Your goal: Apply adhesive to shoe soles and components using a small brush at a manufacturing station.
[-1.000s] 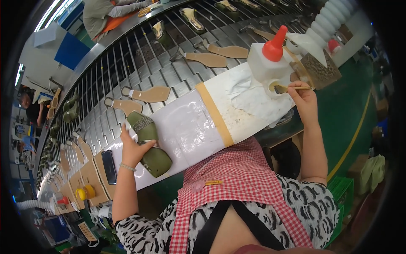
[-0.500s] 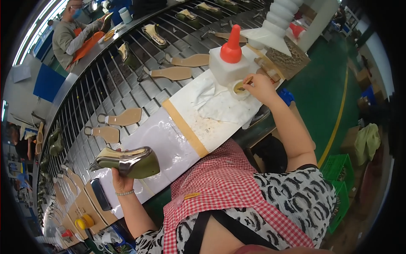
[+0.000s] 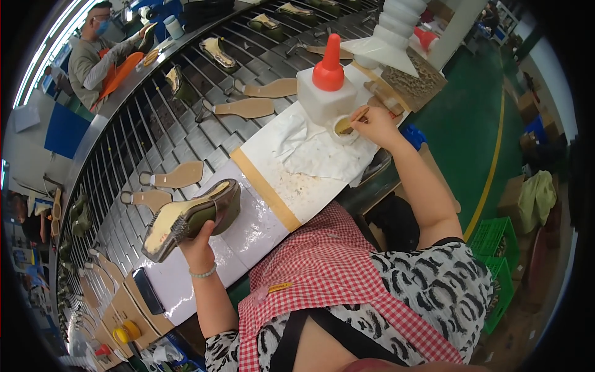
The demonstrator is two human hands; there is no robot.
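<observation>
My left hand [image 3: 199, 249] is wrapped round a lasted shoe [image 3: 197, 214], a green last with a dark metallic upper stretched over it. Its pale yellow underside faces up, and the toe points to the lower left. Over at the right of the board, my right hand [image 3: 377, 128] pinches the thin handle of a small brush [image 3: 360, 115]. The brush reaches into a small white cup [image 3: 347, 137] with a yellowish inside; its tip is hard to make out. Touching the cup is a crumpled white cloth [image 3: 322, 155]. Behind it stands a white square bottle [image 3: 319, 102] with a red nozzle.
A slatted metal conveyor [image 3: 133, 146] curves past, bearing tan soles [image 3: 180, 175] and several lasted shoes [image 3: 218, 53]. A white flexible duct [image 3: 396, 31] hangs at the back right. A dark phone [image 3: 147, 291] lies left of the board. Across the conveyor sits a co-worker [image 3: 93, 62].
My left hand has rolled the shoe so its underside faces up, moving it slightly right. My right hand stays at the cup with the brush.
</observation>
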